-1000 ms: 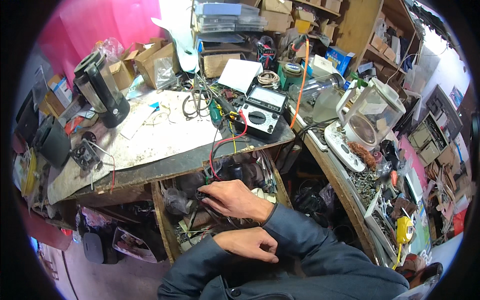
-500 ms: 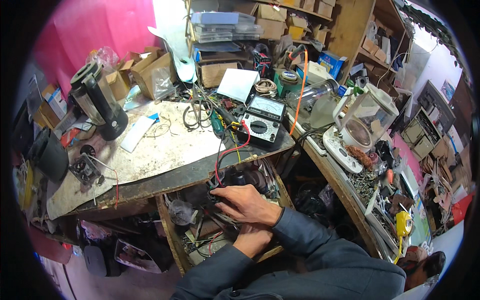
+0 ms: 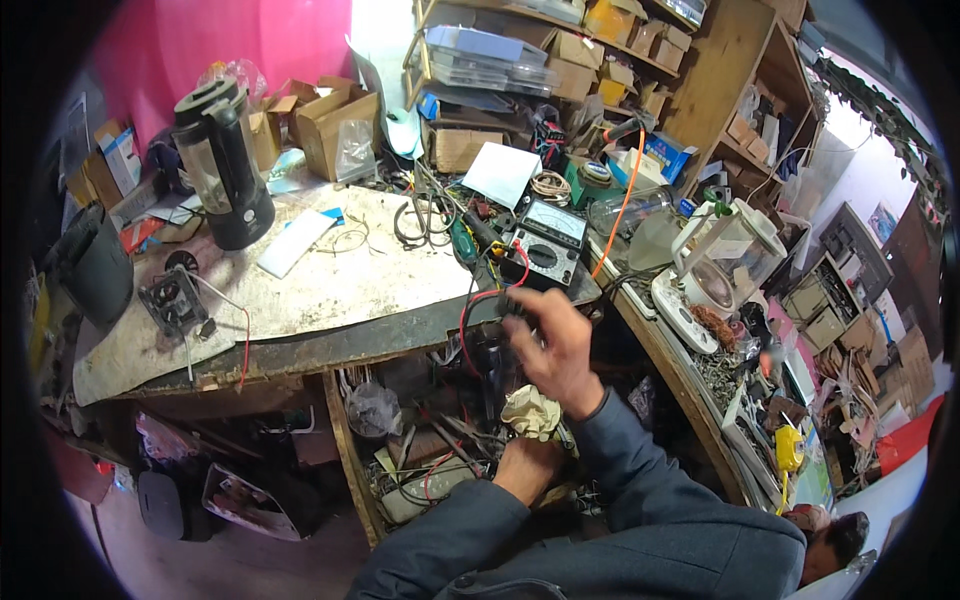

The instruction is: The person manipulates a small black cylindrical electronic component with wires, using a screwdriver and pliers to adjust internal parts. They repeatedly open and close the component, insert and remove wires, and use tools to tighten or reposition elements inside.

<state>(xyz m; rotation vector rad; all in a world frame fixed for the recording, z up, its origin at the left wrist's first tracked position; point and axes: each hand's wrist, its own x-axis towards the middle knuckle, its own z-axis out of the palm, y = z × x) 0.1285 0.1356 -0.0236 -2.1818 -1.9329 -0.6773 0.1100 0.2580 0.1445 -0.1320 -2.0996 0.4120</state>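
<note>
My right hand (image 3: 558, 345) is raised at the bench's front edge, below the multimeter (image 3: 548, 252). Its thumb and fingers are bent together around a small dark piece, blurred and too unclear to name. The multimeter's red lead (image 3: 464, 335) loops past these fingertips. My left hand (image 3: 530, 465) reaches into the open drawer under the bench. Crumpled cream paper (image 3: 532, 412) covers its fingers, so its grip is hidden. Just beyond the paper, a black rounded object (image 3: 490, 365) stands at the drawer.
The drawer (image 3: 350, 450) holds loose tools, wires and a clear plastic bag (image 3: 373, 410). On the bench are a black-handled blender jug (image 3: 220, 165), a small fan (image 3: 172, 300) and a white strip (image 3: 297, 243). A side bench to the right carries a glass jug (image 3: 725, 255) and a yellow tape measure (image 3: 789, 450).
My right hand has lifted up and to the right, away from my left hand. The crumpled paper and black object now show more. The whole view has shifted slightly.
</note>
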